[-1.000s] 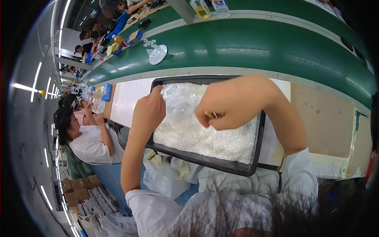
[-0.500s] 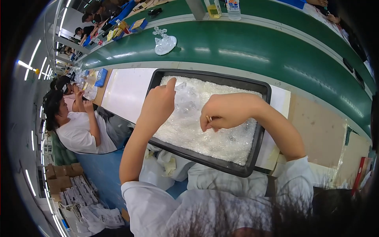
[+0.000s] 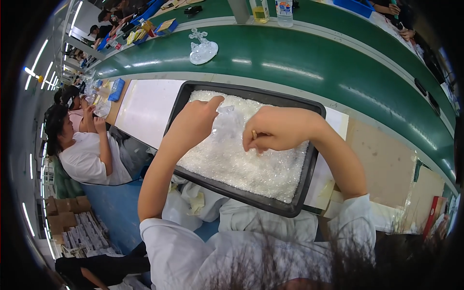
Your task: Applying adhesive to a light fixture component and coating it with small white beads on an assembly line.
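Note:
A black rectangular tray [image 3: 309, 166] sits on the bench before me, filled with small clear crystal-like beads [image 3: 251, 164]. Over the tray's middle, my left hand [image 3: 193, 123] pinches one side of a small clear plastic bag [image 3: 226, 123]. My right hand [image 3: 275, 129], wearing a ring, has its fingers curled down at the bag's other side, touching the beads. Both forearms come up from below in short white sleeves.
A green conveyor belt [image 3: 299, 58] curves behind the tray, carrying a clear plastic ornament [image 3: 203, 48]. Two bottles [image 3: 273, 9] stand beyond it. A white sheet [image 3: 145, 108] lies left of the tray. A seated person in white [image 3: 82, 150] works at my left. Cardboard boxes [image 3: 63, 217] sit on the floor.
The view has tilted down and the tray now shows in full. Both hands have dropped lower over the beads, the right hand coming nearer the bag.

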Motion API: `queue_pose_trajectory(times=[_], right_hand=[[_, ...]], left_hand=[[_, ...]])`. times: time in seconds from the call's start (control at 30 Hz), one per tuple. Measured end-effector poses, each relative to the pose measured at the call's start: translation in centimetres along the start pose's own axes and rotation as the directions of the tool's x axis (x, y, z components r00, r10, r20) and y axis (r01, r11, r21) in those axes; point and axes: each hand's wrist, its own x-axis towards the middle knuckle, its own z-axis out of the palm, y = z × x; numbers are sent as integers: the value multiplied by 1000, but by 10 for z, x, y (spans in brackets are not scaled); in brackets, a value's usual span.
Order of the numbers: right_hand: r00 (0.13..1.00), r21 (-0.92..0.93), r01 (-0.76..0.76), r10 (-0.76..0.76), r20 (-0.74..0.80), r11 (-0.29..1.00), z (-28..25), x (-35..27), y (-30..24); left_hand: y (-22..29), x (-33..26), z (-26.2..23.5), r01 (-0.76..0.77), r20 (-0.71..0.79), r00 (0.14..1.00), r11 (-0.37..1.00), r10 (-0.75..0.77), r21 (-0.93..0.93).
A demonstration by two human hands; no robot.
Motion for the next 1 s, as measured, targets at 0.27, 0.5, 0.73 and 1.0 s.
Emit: queue_pose_trajectory(times=[0.27,0.5,0.73,1.0], right_hand=[[976,-76,-171,180,125,982,-22,-22,-18],[971,-3,47,-46,-236,999,-14,-9,2],[981,-48,-192,193,12,980,-35,-33,-15],[982,33,41,-35,-184,999,-27,-24,-1]], left_hand=[[1,2,1,-83,28,996,996,83,-16],[3,10,4,-155,61,985,984,161,-82],[10,17,5,-238,114,962,966,249,-104],[16,35,1,-391,264,874,913,409,-121]])
